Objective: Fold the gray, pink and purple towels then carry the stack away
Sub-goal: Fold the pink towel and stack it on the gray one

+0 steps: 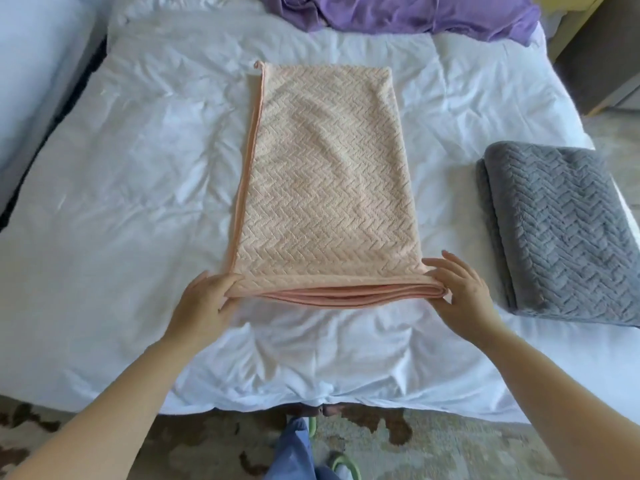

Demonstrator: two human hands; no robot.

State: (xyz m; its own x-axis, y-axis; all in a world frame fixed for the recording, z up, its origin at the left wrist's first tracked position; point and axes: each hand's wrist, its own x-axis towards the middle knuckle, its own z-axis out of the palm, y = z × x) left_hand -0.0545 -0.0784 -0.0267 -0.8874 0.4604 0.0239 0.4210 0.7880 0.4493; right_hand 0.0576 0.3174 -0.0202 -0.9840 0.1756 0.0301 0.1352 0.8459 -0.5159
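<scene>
Head: pink towel (325, 174), near corners in hands (204, 301) (462, 289)

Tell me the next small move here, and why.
Probably lift the near edge and fold it to the far edge. The left hand and right hand grip the near corners of the pink towel, which lies longer than the folded gray towel.

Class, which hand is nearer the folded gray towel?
Right. The right hand grips the pink towel nearest the gray towel; the left hand grips its opposite corner, farther away.

Purple towel (408, 15) partly beyond top edge; gray towel (561, 230) seemingly past right edge.
</scene>
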